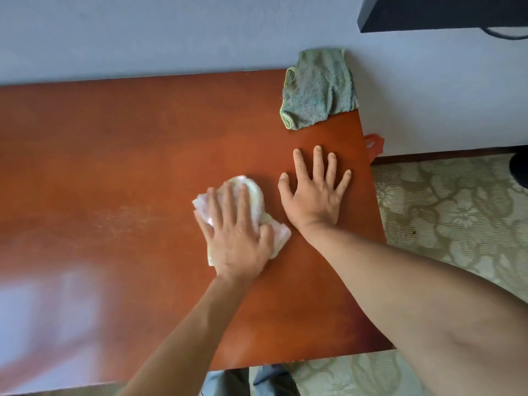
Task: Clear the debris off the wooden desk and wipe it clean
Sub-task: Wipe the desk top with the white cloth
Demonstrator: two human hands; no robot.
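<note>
Reddish-brown polished wooden desk (143,167) stands against a pale blue-grey wall (143,32); near its middle the left hand (237,238) presses a crumpled white cloth (251,192) flat to the wood, fingers extended over it with the thumb at its right edge; just right, the right hand (314,195) rests open, fingers spread, palm down; a folded green terry towel (317,90) lies at the far right corner; patterned beige carpet (457,224) spreads right.
</note>
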